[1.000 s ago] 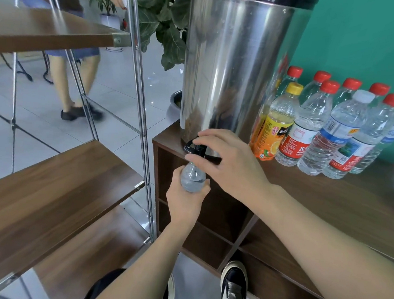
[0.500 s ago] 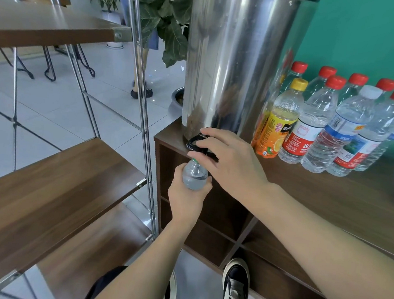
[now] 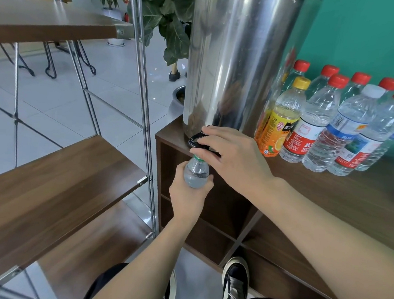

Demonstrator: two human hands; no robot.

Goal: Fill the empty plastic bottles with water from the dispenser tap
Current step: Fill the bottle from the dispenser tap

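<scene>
A tall steel water dispenser (image 3: 236, 58) stands on the left end of a dark wooden cabinet (image 3: 329, 192). Its black tap (image 3: 198, 138) juts over the cabinet's front edge. My right hand (image 3: 235, 157) lies over the tap, fingers curled on the black lever. Directly under the tap my left hand (image 3: 187, 195) grips a clear plastic bottle (image 3: 196, 173) with a green neck ring, upright and uncapped. Water shows in its upper part; its lower part is hidden in my fist.
Several capped bottles (image 3: 330, 122) stand in rows right of the dispenser against the green wall, one with an orange-juice label (image 3: 279, 122). A metal-framed wooden shelf rack (image 3: 54, 180) stands close on the left. A potted plant (image 3: 168, 22) and a passer-by's foot (image 3: 174, 75) lie behind.
Both hands have kept their hold on tap and bottle. The camera has shifted slightly, and the person walking in the background has moved from the far left to behind the dispenser.
</scene>
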